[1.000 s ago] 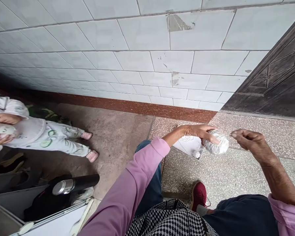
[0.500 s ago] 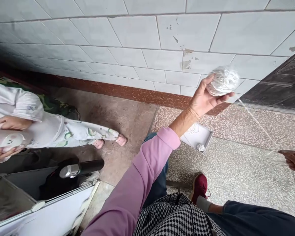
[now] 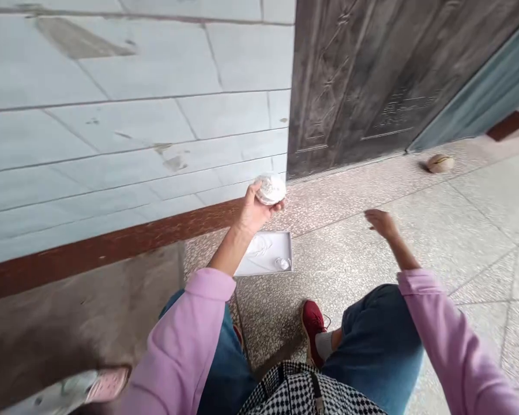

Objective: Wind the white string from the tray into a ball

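Observation:
My left hand (image 3: pixel 256 212) is wrapped round a ball of white string (image 3: pixel 270 189), held up in front of the tiled wall. Thumb and fingers grip its sides. Off to the right, my right hand (image 3: pixel 381 223) is closed with fingertips pressed together, above the speckled floor. The string between the hands is too faint to make out now, though the earlier picture shows it running to these fingers. Below my left hand lies a shallow white tray (image 3: pixel 266 268) with loops of white string (image 3: pixel 259 246) and a small whitish bundle (image 3: pixel 282 263) in it.
A dark panelled door (image 3: pixel 354 86) stands beyond the wall (image 3: pixel 155 127). A round tan object (image 3: pixel 440 163) lies on the floor by the door. At the lower left is another person's pink shoe (image 3: pixel 108 384). My red shoe (image 3: pixel 313 317) is below the tray.
My view has swung right, bringing the door and my whole right forearm into sight. The other person has mostly left the picture. The ball stays in my left hand.

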A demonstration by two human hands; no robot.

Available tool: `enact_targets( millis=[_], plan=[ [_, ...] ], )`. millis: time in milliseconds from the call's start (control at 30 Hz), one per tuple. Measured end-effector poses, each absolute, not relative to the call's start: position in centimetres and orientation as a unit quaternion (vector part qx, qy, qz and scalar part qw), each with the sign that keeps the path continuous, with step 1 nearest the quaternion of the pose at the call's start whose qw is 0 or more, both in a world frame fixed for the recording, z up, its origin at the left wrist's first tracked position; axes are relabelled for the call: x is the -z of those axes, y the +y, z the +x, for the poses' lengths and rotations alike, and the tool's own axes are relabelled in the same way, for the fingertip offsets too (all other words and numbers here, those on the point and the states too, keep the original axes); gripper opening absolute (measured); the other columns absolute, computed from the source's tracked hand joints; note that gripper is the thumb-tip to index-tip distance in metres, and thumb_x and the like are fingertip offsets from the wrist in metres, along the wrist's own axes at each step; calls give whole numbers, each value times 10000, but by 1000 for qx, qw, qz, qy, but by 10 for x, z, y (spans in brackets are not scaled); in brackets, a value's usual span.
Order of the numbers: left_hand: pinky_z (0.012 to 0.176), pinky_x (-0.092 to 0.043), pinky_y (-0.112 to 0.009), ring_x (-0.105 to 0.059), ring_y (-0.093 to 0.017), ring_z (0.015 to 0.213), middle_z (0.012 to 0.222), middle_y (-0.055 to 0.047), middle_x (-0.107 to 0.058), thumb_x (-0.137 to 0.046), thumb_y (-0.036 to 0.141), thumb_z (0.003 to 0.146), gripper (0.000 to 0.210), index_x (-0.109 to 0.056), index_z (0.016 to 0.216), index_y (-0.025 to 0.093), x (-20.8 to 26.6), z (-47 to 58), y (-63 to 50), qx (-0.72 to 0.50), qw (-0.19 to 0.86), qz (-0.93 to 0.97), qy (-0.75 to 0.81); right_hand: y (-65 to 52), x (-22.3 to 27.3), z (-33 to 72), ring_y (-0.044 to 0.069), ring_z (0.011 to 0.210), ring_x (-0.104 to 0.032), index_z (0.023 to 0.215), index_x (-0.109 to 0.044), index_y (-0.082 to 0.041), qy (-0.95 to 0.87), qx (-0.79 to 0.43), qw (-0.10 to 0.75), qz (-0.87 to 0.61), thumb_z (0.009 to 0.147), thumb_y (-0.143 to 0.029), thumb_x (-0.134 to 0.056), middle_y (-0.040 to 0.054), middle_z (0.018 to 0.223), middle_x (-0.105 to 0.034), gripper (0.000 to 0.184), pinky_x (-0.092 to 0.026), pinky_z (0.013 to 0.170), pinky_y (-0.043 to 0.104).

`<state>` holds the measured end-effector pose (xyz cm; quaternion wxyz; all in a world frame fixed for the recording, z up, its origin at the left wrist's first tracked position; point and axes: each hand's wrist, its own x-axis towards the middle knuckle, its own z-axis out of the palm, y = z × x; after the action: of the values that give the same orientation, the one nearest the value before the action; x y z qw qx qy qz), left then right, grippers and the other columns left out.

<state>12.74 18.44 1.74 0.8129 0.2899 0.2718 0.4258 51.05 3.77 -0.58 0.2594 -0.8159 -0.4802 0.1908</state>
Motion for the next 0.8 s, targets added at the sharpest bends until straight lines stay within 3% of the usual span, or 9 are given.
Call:
enact_targets(
  millis=[67, 233, 433, 567, 667, 800],
  plan=[
    [621, -582, -280, -747, -226, 791, 1051, -125, -788, -952, 623, 664, 761, -703, 1225, 174, -15, 143, 176, -382, 827, 314, 268, 56, 1, 483, 241, 887, -805, 1070, -818, -145, -483, -225, 300, -791, 916, -291, -649, 153, 1103, -840, 271, -688, 599, 295],
    [570, -565, -296, -739, -230, 707, 994, -132, -801, -936, 661, 698, 767, -696, 1224, 158, -12, 177, 158, -315, 839, 371, 241, 93, -8, 403, 240, 1130, -749, 1328, -779, -224, -538, -423, 447, -576, 960, -287, -659, 103, 1299, -800, 392, -705, 706, 275],
    [563, -526, -283, -712, -215, 690, 984, -145, -798, -866, 731, 747, 805, -689, 1262, 137, -7, 184, 153, -313, 851, 358, 223, 84, -11, 388, 158, 786, -707, 1135, -751, -176, -494, -553, 433, -512, 922, -443, -777, 60, 921, -762, 343, -621, 634, 250],
    [623, -562, -310, -713, -231, 747, 1021, -154, -793, -894, 692, 729, 804, -684, 1280, 145, 1, 181, 156, -306, 855, 337, 249, 80, -2, 407, 93, 548, -500, 956, -730, -165, -532, -490, 419, -549, 942, -554, -735, -28, 651, -585, 389, -441, 514, 231],
    [688, -604, -329, -737, -253, 834, 1063, -158, -793, -910, 616, 734, 740, -685, 1261, 149, 4, 182, 155, -314, 854, 324, 260, 79, 2, 409, 92, 526, -448, 934, -745, -162, -590, -413, 361, -593, 1007, -473, -622, -43, 614, -538, 343, -372, 532, 252],
    [800, -659, -362, -760, -289, 985, 1162, -181, -798, -942, 492, 715, 704, -679, 1265, 140, 4, 184, 152, -326, 856, 305, 259, 78, -2, 396, 128, 628, -534, 910, -759, -174, -655, -329, 266, -626, 1030, -324, -552, -18, 646, -583, 283, -401, 659, 278]
  ],
)
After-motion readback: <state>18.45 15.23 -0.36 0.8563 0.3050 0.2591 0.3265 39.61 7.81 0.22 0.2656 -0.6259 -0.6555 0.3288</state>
